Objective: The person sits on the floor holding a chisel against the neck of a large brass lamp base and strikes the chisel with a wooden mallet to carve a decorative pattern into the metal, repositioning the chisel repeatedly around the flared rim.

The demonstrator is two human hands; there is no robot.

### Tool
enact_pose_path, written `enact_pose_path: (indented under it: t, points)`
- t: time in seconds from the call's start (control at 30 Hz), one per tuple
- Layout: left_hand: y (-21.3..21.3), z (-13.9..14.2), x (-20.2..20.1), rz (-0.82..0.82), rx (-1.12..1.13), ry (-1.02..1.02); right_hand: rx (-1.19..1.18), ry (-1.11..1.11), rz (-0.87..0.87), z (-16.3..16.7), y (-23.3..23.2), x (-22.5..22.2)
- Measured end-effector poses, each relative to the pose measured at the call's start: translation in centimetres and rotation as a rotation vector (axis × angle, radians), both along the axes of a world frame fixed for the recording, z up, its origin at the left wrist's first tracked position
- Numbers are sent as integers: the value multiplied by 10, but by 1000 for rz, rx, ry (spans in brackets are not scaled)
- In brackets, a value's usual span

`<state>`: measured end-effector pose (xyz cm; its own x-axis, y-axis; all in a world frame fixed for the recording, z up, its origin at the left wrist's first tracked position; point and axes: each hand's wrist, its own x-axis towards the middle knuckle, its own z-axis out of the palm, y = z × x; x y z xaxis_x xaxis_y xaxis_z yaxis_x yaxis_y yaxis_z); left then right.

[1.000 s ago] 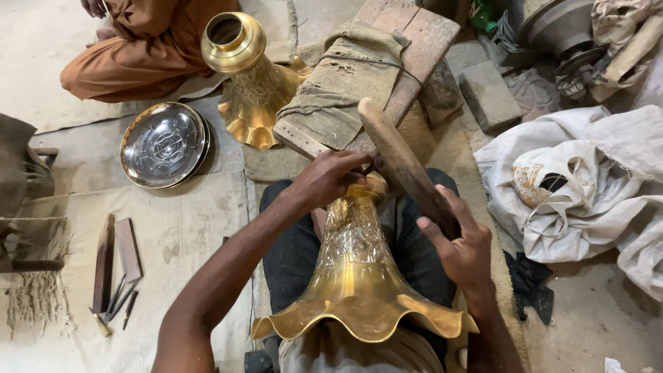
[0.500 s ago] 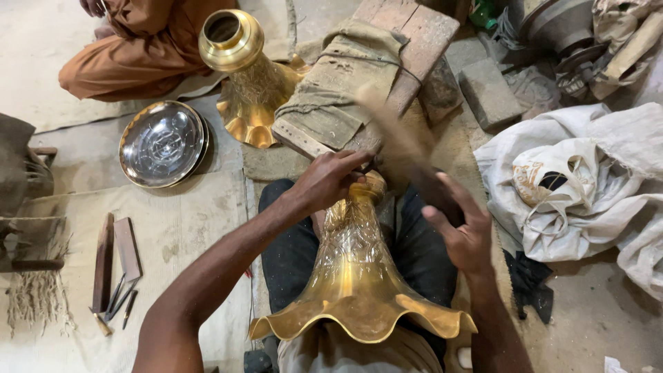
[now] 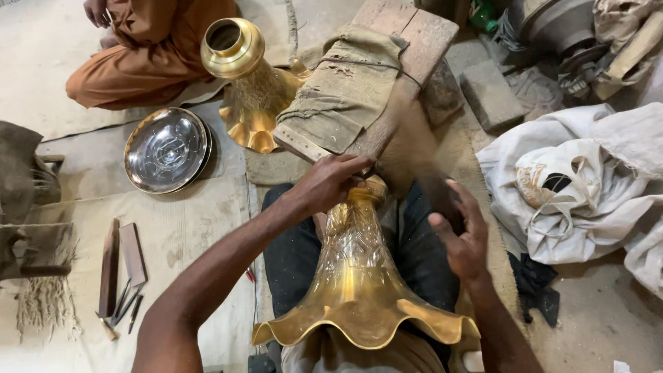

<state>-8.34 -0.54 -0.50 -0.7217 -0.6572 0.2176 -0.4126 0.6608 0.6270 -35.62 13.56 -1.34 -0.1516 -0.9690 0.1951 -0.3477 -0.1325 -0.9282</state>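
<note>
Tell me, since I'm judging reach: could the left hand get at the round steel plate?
Probably not: the left hand grips the brass vase neck, and the plate lies farther off on the floor.

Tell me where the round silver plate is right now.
In the head view, the round silver plate lies on the floor at upper left, beside the standing brass vase and just below a seated person's orange-clad knee.

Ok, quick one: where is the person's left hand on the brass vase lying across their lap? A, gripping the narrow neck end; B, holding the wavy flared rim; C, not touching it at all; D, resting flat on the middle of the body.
A: the left hand closes around the narrow neck end of the brass vase, far from the wavy flared rim nearest the camera.
</note>
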Motion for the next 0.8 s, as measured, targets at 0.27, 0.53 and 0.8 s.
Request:
enact_pose_path:
  t: [0.27,0.53,0.8]
  points:
    - [-3,3,0,-34,-10,19,205,-266,-121,-17,9,-3]
    - [-4,10,2,-60,-109,85,54,76,23,-24,16,2]
    - [-7,10,-4,-69,38,10,-32,61,88,-28,16,0]
